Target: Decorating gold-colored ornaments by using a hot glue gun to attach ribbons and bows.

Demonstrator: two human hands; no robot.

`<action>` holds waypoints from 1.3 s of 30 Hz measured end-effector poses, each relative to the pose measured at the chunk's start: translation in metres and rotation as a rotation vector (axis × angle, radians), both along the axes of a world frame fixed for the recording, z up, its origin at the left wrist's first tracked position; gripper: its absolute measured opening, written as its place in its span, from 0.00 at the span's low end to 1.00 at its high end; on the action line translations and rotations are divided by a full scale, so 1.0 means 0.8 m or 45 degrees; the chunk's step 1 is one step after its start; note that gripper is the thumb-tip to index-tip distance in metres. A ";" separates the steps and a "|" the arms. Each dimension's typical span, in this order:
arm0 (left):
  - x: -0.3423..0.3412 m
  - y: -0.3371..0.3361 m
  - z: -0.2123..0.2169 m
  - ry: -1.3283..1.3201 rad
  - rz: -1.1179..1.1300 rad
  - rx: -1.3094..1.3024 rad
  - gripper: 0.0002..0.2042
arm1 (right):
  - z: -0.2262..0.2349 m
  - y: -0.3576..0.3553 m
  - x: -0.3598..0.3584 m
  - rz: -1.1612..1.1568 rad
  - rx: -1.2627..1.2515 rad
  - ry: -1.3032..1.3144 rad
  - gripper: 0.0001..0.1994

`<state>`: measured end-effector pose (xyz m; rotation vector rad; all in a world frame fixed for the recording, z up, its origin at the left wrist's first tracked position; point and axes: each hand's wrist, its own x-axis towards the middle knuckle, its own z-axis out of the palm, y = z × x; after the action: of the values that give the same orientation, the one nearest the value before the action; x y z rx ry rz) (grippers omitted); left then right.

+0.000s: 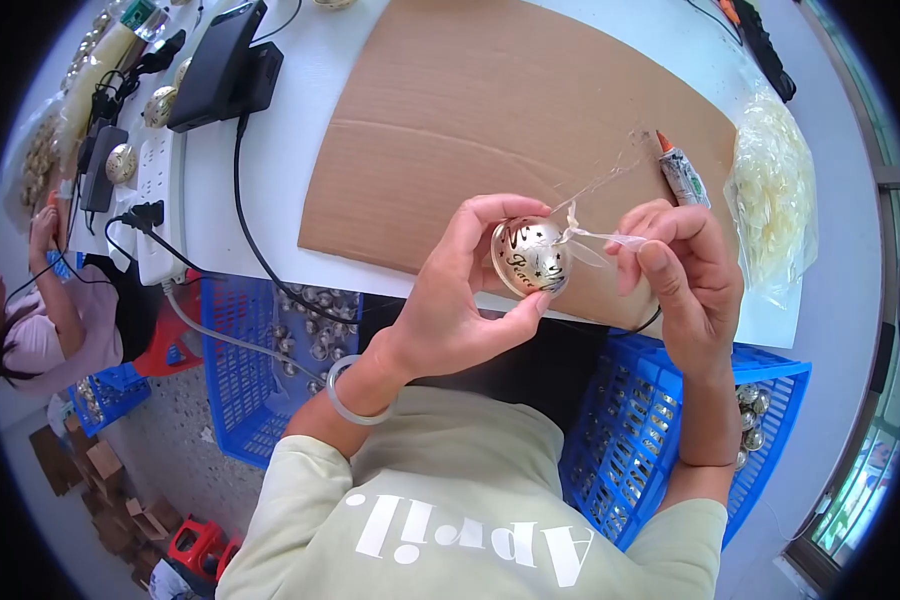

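1. At the far left, a co-worker (50, 340) in a pale top sits near a red stool, one raised hand near the table; what it holds is too small to tell.
2. A white power strip (158, 245) with a black plug lies along the table (232, 225), beside two dark boxes (220, 80) trailing a black cable.
3. Under the table edge stands a blue crate (232, 400) with many small, shiny balls inside.
4. The left hand (445, 300), a pale bangle (342, 400) on its wrist, is curved in a C around a gold ball (528, 262) — fingers at the upper side, thumb at the lower, opened just to the ball's width.
5. The ball, marked with dark lettering and stars, is held up over the near edge of a brown cardboard sheet (450, 120), roughly between the two hands.
6. A whitish ribbon (600, 238) is knotted at the ball's right side, one strand stretching toward the right.
7. The right hand (692, 275) is nearly closed, thumb and fingertips pinching that strand — apart from the ball itself.
8. Just above the right hand, a tube (683, 178) with an orange tip lies on the cardboard.
9. Below the right forearm is another blue crate (625, 430), gold balls showing at its right.
10. A crumpled clear bag (772, 185) rests at the table's right end.
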<state>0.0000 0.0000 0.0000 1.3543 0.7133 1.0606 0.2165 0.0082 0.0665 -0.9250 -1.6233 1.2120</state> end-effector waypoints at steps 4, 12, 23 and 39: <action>0.004 0.000 0.003 -0.155 -0.007 -0.024 0.35 | -0.001 -0.002 -0.001 -0.051 0.011 -0.081 0.05; 0.021 0.002 -0.007 -0.027 -0.026 0.220 0.28 | 0.001 -0.007 0.005 -0.116 0.002 -0.253 0.04; 0.034 -0.011 0.001 -0.135 -0.339 -0.071 0.29 | -0.001 0.019 0.041 -0.147 -0.597 0.198 0.10; 0.048 -0.020 -0.009 -0.166 -0.430 -0.091 0.32 | -0.013 0.030 0.064 0.019 -0.656 -0.040 0.11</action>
<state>0.0387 -0.0163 -0.0069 1.2773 0.4043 0.8354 0.2676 0.0325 0.0558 -1.2513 -1.3614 1.6738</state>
